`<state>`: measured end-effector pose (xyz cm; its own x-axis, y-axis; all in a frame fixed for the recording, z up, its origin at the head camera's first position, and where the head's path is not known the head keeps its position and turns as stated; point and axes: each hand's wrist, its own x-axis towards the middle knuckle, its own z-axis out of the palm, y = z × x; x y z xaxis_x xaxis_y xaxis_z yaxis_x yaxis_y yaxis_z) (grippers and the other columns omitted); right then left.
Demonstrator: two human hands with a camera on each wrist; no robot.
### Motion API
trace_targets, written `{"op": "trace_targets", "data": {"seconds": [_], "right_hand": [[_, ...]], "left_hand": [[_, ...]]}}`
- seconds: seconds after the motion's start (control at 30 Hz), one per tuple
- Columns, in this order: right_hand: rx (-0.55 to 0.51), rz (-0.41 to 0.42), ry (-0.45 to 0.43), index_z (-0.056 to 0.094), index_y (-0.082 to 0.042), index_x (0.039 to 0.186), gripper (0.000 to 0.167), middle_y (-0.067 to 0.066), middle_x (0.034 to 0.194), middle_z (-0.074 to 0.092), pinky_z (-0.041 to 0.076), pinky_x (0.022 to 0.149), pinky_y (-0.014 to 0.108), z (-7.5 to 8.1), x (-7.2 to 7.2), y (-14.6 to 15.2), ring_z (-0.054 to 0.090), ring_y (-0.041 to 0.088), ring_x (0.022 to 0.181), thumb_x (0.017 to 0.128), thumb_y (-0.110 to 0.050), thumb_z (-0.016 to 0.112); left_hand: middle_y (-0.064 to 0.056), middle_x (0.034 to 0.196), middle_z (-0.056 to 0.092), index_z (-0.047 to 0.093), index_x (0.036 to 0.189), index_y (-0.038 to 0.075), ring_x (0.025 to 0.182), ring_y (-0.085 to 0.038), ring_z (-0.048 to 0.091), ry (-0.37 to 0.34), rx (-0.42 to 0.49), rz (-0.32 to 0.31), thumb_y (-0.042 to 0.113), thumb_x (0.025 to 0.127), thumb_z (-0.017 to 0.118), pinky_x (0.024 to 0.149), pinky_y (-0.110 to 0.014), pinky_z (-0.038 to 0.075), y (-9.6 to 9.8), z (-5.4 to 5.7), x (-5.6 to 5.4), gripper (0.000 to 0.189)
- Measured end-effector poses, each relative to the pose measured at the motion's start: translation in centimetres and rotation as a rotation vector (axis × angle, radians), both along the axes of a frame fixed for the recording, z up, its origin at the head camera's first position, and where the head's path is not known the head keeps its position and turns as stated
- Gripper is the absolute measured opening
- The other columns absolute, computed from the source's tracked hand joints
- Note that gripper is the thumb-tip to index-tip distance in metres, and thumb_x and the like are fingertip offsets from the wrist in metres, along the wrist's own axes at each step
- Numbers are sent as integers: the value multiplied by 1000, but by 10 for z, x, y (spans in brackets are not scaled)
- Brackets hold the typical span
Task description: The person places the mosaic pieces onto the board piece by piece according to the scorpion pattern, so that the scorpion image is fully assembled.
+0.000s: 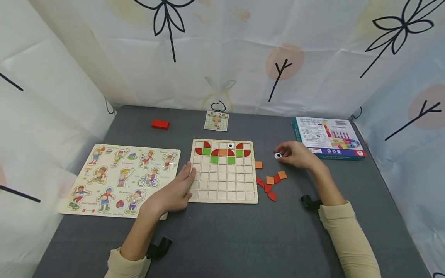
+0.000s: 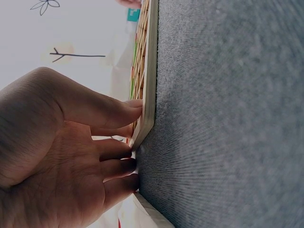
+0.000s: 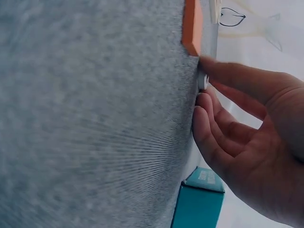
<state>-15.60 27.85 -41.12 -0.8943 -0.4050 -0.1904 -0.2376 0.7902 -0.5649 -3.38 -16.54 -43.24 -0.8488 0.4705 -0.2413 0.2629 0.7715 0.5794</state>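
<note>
Beyond a beige sleeve (image 1: pixel 129 266), the bare left forearm (image 1: pixel 138 235) comes in from seven o'clock, and the left hand (image 1: pixel 175 191) points its nearly straight fingers (image 2: pixel 116 166) toward one o'clock, thumb (image 2: pixel 95 109) set apart. The right forearm (image 1: pixel 328 187) comes from five o'clock; the right hand (image 1: pixel 297 154) bends toward ten o'clock, fingers (image 3: pixel 204 133) curled, thumb (image 3: pixel 247 78) opposing them in a pinch.

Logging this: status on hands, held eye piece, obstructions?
Left hand touching grid board, left edge. Right hand pinching eye piece, right of board. Nothing visibly blocking; orange square beside board.
</note>
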Motion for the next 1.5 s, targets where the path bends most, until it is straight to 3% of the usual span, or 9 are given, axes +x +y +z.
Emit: {"op": "trace_targets", "data": {"seconds": [0.13,0.33,0.63,0.9,1.2,1.5], "right_hand": [[-13,3,-12,75,3,119,29,15,99,74,52,76,22,0,0,0,65,20,88,96,-11,82],[-39,34,-34,75,4,124,28,19,109,76,54,78,20,0,-1,2,68,21,92,97,-5,78],[-9,30,4,76,2,113,21,14,97,76,50,71,21,-4,-3,-1,63,16,83,97,-10,80],[-54,29,79,79,2,109,20,12,90,74,48,67,21,-6,1,-7,60,14,77,96,-13,81],[-139,37,122,79,-1,114,23,11,96,75,52,74,20,2,7,-34,64,18,84,95,-14,83],[-215,85,131,78,-2,116,26,11,99,76,56,77,21,11,4,-79,68,18,87,95,-16,84]], "left_hand": [[-27,182,4,21,168,-10,171,-45,5,-24,-42,-6,3,103,62,135,-60,21,4,15,2,78],[-27,182,4,20,168,-10,170,-46,5,-25,-49,-1,3,102,62,135,-60,21,4,15,2,79],[-27,182,3,20,168,-10,170,-46,6,-26,-52,2,3,102,63,135,-59,21,4,15,1,80],[-31,180,7,22,167,-13,170,-49,7,-13,-32,-15,0,102,59,136,-62,20,5,16,1,76],[-31,180,8,23,166,-13,170,-49,8,1,-37,-21,-1,101,60,135,-61,22,5,15,2,76],[-30,181,7,22,167,-12,170,-48,7,-10,-41,-14,0,102,61,135,-61,22,5,15,3,77]]}}
